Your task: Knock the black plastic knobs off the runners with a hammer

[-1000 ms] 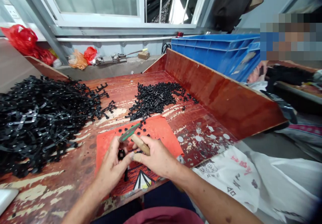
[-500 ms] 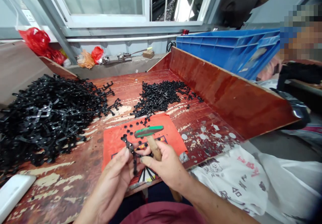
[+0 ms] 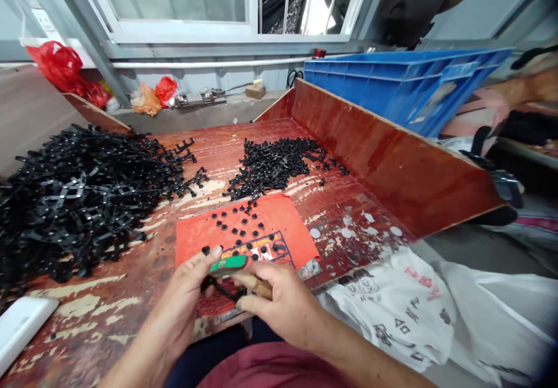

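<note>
Left hand is gripping a black linkage, right hand a green-headed hammer, by the table's near edge, apparently aligning, needing steadiness.

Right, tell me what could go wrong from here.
The green-headed tool, held in the right grip, is close to the left grip, so a slip might catch those fingers. The black part is near the front edge of the table and could fall if let go. The small black pieces lie loose on the red sheet and might scatter if it is bumped.
</note>
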Demonstrator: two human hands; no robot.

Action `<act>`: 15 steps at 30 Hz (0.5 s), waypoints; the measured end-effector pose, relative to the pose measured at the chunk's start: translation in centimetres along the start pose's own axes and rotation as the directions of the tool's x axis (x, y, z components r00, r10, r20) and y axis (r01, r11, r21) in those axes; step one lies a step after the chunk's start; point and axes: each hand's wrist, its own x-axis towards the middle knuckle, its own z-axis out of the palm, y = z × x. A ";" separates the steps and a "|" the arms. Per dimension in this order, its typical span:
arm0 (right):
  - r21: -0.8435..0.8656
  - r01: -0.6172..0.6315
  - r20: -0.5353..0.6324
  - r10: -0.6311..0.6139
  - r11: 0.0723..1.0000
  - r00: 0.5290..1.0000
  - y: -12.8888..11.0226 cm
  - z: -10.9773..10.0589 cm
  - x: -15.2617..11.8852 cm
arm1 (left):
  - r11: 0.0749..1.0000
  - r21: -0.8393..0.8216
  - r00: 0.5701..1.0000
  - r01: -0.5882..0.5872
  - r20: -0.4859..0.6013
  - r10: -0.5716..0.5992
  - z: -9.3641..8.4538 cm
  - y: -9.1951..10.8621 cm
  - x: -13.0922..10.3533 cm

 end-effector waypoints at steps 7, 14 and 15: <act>-0.242 -0.035 -0.180 -0.009 0.970 0.984 1.1 -5.0 -1.5 | 0.605 0.758 0.957 -0.242 0.085 0.277 -2.7 -1.0 2.6; -0.301 -0.099 -0.170 0.049 0.948 0.984 2.7 -5.4 -2.6 | 0.641 0.734 0.969 -0.223 0.097 0.227 -1.2 -2.2 5.3; -0.324 -0.105 -0.170 0.051 0.940 0.984 2.8 -5.3 -2.6 | 0.617 0.756 0.970 -0.219 0.098 0.224 -1.1 -2.0 5.4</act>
